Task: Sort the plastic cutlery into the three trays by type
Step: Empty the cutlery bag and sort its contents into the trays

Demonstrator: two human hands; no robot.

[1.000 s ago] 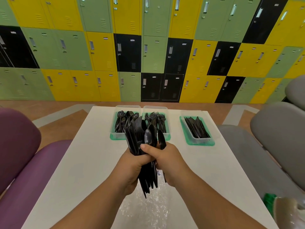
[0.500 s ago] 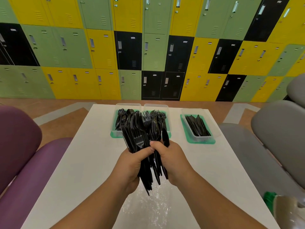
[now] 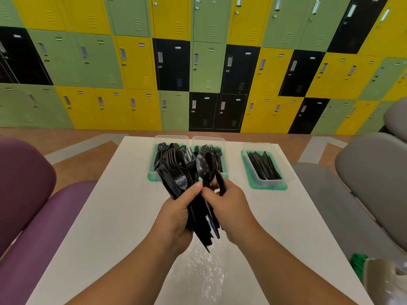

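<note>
Now the mixed bundle of black plastic cutlery (image 3: 182, 186) stands nearly upright above the middle of the white tabletop (image 3: 105, 205). The left hand (image 3: 176, 214) has its fingers wrapped round the handles. The right hand (image 3: 231, 208) pinches one piece at the top between thumb and fingertips, apparently the black plastic spoon (image 3: 201, 167) whose bowl stands clear of the rest. A second ago both hands simply clasped the bundle; since then the right hand's grip has narrowed to that single piece. I judge that a spoon has been singled out and is ready to be drawn free.

Along the far edge sit three clear plastic trays on green bases. The spoon tray (image 3: 152, 176) and the fork tray (image 3: 208, 139) are just beside each other. The knife tray (image 3: 267, 186) stands apart, toward the far right corner. Each already holds pieces. Crinkled clear plastic wrap (image 3: 198, 271) lies at the near edge, under the bundle's tips.
</note>
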